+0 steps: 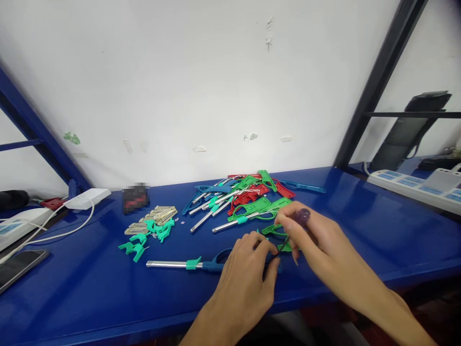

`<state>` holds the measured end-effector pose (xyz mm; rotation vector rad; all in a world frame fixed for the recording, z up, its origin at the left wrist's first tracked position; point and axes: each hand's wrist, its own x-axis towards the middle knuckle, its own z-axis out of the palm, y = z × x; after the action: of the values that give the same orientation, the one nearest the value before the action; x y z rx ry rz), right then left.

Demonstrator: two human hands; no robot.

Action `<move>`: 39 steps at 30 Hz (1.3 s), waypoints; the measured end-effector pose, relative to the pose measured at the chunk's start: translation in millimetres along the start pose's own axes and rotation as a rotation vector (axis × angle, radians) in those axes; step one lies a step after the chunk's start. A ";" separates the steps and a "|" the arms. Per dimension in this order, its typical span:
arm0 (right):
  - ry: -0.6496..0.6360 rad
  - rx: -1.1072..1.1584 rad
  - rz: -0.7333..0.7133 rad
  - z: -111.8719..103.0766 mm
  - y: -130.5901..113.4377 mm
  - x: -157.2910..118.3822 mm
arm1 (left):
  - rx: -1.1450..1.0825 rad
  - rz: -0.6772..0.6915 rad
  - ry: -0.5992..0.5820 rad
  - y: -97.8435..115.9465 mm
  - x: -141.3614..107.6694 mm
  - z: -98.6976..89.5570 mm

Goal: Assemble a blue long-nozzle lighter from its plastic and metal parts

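Note:
My left hand (248, 274) is closed on the handle of a blue lighter (215, 264) lying near the table's front edge. Its silver tube points left and carries a teal clip (193, 263). In my right hand (313, 235) is a screwdriver (302, 216) with a dark purple handle, its shaft slanting down to the lighter's handle end beside my left fingertips. The tip's exact contact is hidden. Behind my hands lies a pile of red, green and blue lighter shells (252, 206) with silver tubes.
Teal clips (158, 229) and clear plastic parts (139, 228) lie left of the pile, near a pixelated dark item (135, 198). A phone (21, 266) and white cables rest far left. Power strips (414, 187) stand at the right. A wall backs the blue table (108, 298).

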<state>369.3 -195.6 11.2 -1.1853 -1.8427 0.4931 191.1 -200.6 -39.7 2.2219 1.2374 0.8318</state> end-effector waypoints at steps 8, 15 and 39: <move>-0.080 0.018 0.002 -1.7 -8.3 -1.5 | 0.061 0.005 -0.024 -0.9 2.4 1.3; 0.013 -0.109 -0.118 -8.7 -6.4 -0.6 | 0.085 0.028 -0.014 -2.6 1.6 3.0; 0.012 -0.225 -0.265 -36.1 -23.6 17.9 | 0.103 0.007 -0.012 0.9 -2.4 2.0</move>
<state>383.5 -195.3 55.7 -1.0623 -2.0471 0.1313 192.1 -203.4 -41.2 2.3098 1.2943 0.7728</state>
